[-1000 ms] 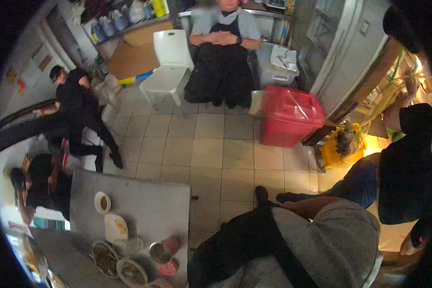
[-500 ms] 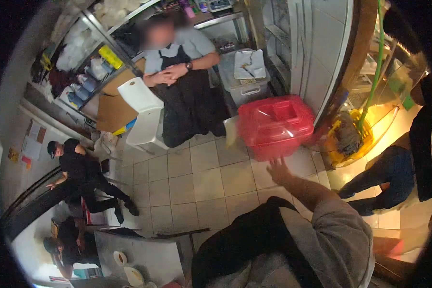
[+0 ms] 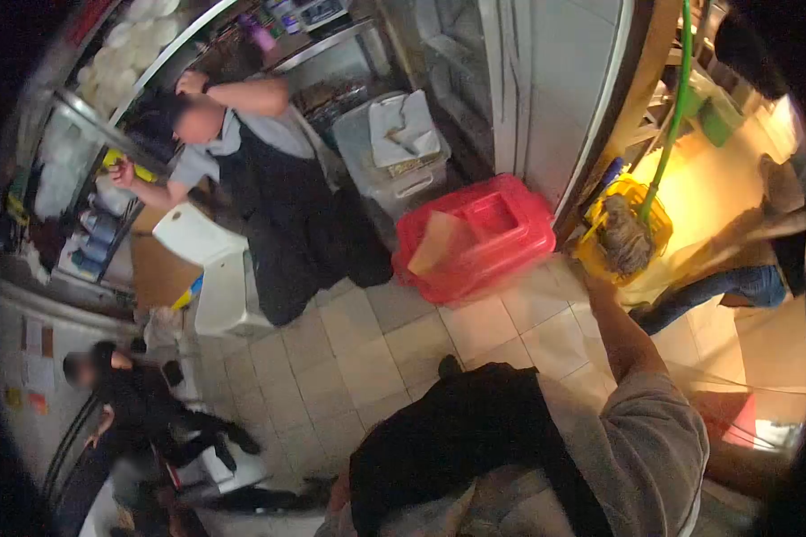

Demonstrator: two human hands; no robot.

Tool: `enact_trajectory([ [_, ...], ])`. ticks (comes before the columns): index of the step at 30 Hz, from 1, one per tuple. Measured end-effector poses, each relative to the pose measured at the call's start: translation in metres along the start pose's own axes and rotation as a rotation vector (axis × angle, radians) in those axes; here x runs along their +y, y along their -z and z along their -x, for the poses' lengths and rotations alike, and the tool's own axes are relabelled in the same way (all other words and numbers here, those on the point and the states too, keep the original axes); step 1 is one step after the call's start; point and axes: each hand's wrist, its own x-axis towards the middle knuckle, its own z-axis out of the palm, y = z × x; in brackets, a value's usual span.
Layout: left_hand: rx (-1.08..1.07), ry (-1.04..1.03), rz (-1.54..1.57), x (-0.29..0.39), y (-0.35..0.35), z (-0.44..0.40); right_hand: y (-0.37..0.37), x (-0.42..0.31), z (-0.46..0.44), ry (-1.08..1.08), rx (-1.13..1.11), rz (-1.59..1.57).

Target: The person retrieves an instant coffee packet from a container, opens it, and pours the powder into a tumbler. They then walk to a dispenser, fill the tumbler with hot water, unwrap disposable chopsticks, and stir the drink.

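Head view: reaching out with the right hand (image 3: 595,274) to the near side of the yellow bucket (image 3: 596,259). Too blurred there to tell spread fingers from pinching, or contact from a narrow gap. Cannot tell how the left hand is set, either. Inside the yellow bucket, a mop head (image 3: 625,240), with a green handle (image 3: 674,116) rising beyond it. Left of the bucket, a red bin (image 3: 476,234), lid on; farther left and beyond, a person in a black apron (image 3: 282,210). Judged as the reaching step; calls for a steady approach, clear of the handle
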Motion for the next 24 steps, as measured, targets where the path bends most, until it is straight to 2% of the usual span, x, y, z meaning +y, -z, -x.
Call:
enact_trajectory([
  [1, -0.012, -0.006, -0.015, 0.001, 0.015, -0.005, 0.004, 0.018, 0.015, 0.023, -0.341, 0.528],
  [2, -0.017, -0.023, -0.045, 0.002, 0.033, -0.019, 0.024, 0.035, 0.028, -0.199, -0.477, 0.317],
  [3, -0.023, -0.055, -0.097, 0.008, 0.049, -0.035, 0.016, 0.052, 0.028, -0.380, -0.794, 0.369],
  [7, -0.021, -0.257, -0.345, 0.019, 0.110, -0.110, 0.069, 0.033, 0.085, -0.396, -0.764, 0.554],
  [8, -0.002, -0.410, -0.542, 0.023, 0.125, -0.134, 0.076, 0.029, 0.097, -0.396, -0.758, 0.613],
  [10, 0.110, -0.764, -0.976, 0.048, 0.153, -0.172, 0.035, 0.028, 0.084, -0.327, -0.999, 0.554],
  [11, 0.109, -0.766, -0.981, 0.061, 0.161, -0.176, -0.054, 0.061, 0.084, -0.181, -1.036, 0.557],
  [12, 0.100, -0.645, -0.376, 0.078, 0.167, -0.185, -0.082, 0.051, 0.079, -0.040, -1.065, 0.553],
  [13, 0.083, -0.489, 0.221, 0.096, 0.172, -0.194, -0.106, 0.029, 0.062, -0.017, -1.046, 0.506],
  [14, 0.101, -0.377, 0.149, 0.131, 0.180, -0.184, -0.117, 0.005, 0.044, -0.019, -1.049, 0.502],
  [16, 0.110, -0.154, 0.001, 0.242, 0.203, -0.126, -0.127, -0.060, -0.002, 0.270, -0.847, -0.153],
  [17, 0.103, -0.145, -0.005, 0.250, 0.206, -0.136, -0.021, -0.109, -0.021, 0.238, -0.775, -0.236],
  [18, 0.185, -0.225, 0.034, 0.260, 0.213, -0.148, 0.032, -0.158, -0.057, 0.207, -0.901, -0.087],
  [19, 0.267, -0.305, 0.071, 0.273, 0.218, -0.158, 0.075, -0.186, -0.086, 0.295, -0.843, -0.212],
  [21, 0.342, -0.302, 0.100, 0.324, 0.233, -0.146, 0.043, -0.190, -0.129, 0.393, -0.695, -0.181],
  [23, 0.410, -0.294, 0.121, 0.364, 0.252, -0.160, 0.039, -0.203, -0.170, 0.381, -0.614, -0.370],
  [24, 0.537, -0.300, 0.095, 0.373, 0.265, -0.182, 0.035, -0.207, -0.186, 0.375, -0.624, -0.382],
])
